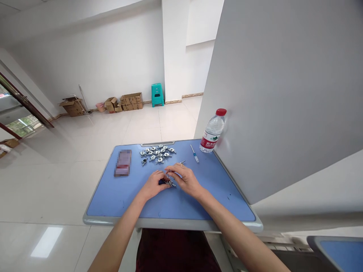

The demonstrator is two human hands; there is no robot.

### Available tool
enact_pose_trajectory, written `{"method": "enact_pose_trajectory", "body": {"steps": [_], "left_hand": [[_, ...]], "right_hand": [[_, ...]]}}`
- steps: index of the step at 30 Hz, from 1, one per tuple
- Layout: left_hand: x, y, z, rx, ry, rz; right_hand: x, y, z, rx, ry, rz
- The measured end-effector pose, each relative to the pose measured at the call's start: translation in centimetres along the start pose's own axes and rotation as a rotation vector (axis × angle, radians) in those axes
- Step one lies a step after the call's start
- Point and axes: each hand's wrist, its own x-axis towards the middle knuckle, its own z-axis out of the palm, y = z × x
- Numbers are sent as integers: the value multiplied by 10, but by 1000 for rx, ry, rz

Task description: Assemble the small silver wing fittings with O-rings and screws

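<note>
Found a small metal part (171, 184) over the middle of the blue-topped table (102, 204), at the fingertips of the left hand (152, 185). Noted left thumb and fingers closed on it, with a dark blue piece (162, 181) in the same grip; cannot tell whether joined to the metal. Observed the right hand (187, 180) just beside, with thumb and fingers bent close together; cannot tell what, if anything, between them. Recorded a thin metal piece (183, 162) just beyond the right knuckles. Logged a loose pile of similar metal parts (159, 152) near the far edge, between a blurred flat item (123, 163) at left and a screwdriver (195, 154) at right. Noted a red-capped bottle (212, 132) upright at the far right corner, beside a grey panel (283, 83). Seen by the far wall: a green stool (157, 94) and cardboard boxes (132, 101).
</note>
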Motion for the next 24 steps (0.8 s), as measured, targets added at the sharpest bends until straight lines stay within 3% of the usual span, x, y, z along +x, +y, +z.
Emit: {"method": "enact_pose_trajectory", "body": {"steps": [14,24], "left_hand": [[1,3,2,-75,-9,-45],[1,6,1,-13,4,0]], "right_hand": [[8,-10,5,17,-119,-166],[4,-3,19,-119,75,-9]]}}
